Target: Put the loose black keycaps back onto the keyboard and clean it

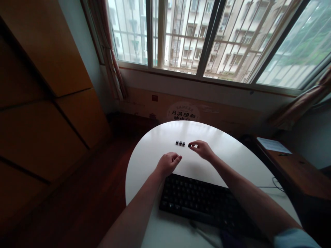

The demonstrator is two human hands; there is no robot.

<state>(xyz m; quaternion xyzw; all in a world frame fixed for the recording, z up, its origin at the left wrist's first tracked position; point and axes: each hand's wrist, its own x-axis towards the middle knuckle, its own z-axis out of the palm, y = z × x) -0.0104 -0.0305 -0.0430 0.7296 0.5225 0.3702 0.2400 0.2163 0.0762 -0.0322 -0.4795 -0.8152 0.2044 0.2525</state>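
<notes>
Three small black keycaps point(180, 143) lie in a row on the round white table point(144, 162). My right hand point(203, 149) pinches a fourth small black keycap point(189, 145) just right of that row. My left hand point(168, 162) rests on the table with its fingers curled loosely inward; whether anything is in it is hidden. A black keyboard point(201, 201) lies on the table close to me, below both hands.
A wooden cabinet point(38, 103) fills the left side. A barred window point(207, 38) spans the back wall. A dark wooden desk point(297, 168) with a paper point(274, 144) stands to the right. A thin cable point(274, 184) trails off the table's right edge.
</notes>
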